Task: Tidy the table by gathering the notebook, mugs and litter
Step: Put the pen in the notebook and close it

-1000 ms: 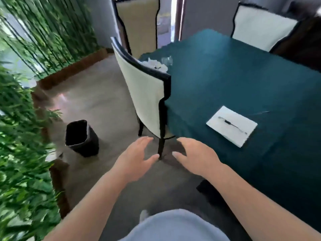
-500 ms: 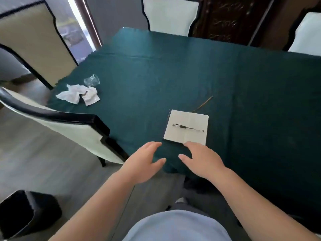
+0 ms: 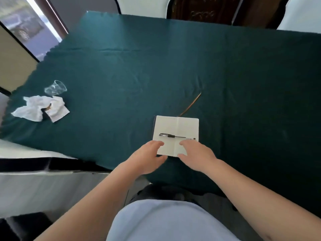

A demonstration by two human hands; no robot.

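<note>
No brand, label or readable writing anywhere; notebook (image 3: 175, 132) pages blank.

1 open notebook, lying flat near the front edge of the counter (image 3: 173, 66), covered by a dark teal cloth. 1 black pen (image 3: 176, 136) resting crosswise on the open pages. 1 thin brownish ribbon marker (image 3: 191, 104) trailing from the notebook's far edge onto the cloth.

2 bare hands over the notebook's near edge. Left hand (image 3: 147, 158) at the near left corner, fingers loosely spread, fingertips over the page edge, nothing held. Right hand (image 3: 197, 154) at the near right corner, fingers likewise spread and slightly curled, tips just short of the pen, nothing pinched. Actual contact with the paper: cannot tell.

Far left on the counter, well apart from the notebook: 1 clear plastic cup (image 3: 56, 87) tipped on its side, and just beside it crumpled white tissues (image 3: 40, 108), seemingly 2 or 3 pieces, exact count unclear, with a small brown scrap among them.

3 pale chair backs with dark trim at the frame's edges: 1 (image 3: 26, 164) on the near left, 2 beyond the far side.
</note>
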